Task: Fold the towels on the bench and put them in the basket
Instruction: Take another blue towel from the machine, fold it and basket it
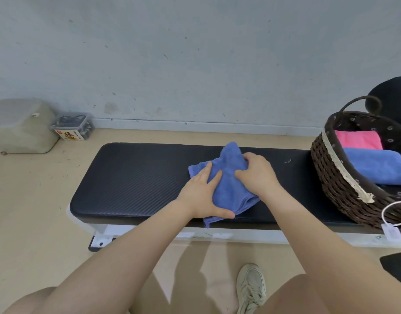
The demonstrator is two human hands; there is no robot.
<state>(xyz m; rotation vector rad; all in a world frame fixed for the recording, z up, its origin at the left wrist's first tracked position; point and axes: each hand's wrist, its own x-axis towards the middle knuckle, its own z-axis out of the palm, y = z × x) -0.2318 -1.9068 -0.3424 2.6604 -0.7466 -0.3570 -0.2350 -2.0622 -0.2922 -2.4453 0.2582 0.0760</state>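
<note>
beige canvas shoe (pixel 251 288) nearest the camera, on tan floor (pixel 36 223), bare knees either side at the bottom edge. two bare forearms reach forward from there to the bench.

black padded bench (pixel 131 177), ribbed vinyl top on a white frame, runs left to right across the middle of the view.

blue towel (pixel 229 184) lies on the bench top, right of centre, partly folded and rumpled; its near corner hangs just over the front edge of the pad, its far corner stands up in a peak.

left hand (pixel 201 196) lies flat on the towel's left half, fingers straight and spread, thumb stretched out along the near edge. pressing, not gripping.

right hand (pixel 256 173) on the towel's right side, fingers curled down into the cloth, a bunch of fabric gathered under them; it grips the towel near the raised peak.

dark wicker basket (pixel 330 175) sits on the right end of the bench, well apart from the hands, tilted toward the camera in this view. brown flowered lining, pale lace trim along the rim, looped handle behind. inside: a folded blue towel in the basket (pixel 373 166) toward the front, a folded pink towel (pixel 358 139) behind it, the two touching.

white cord loop with a tag (pixel 391 232) hangs at the basket's near side.

far left on the floor by the wall: a cloudy plastic container (pixel 23 128), and just beside it a small clear lidded box (pixel 72 126) with dark contents, label unreadable.

grey scuffed wall (pixel 195 53) behind all. a black rounded object (pixel 391 98) behind the basket at the right edge, cannot tell what.
</note>
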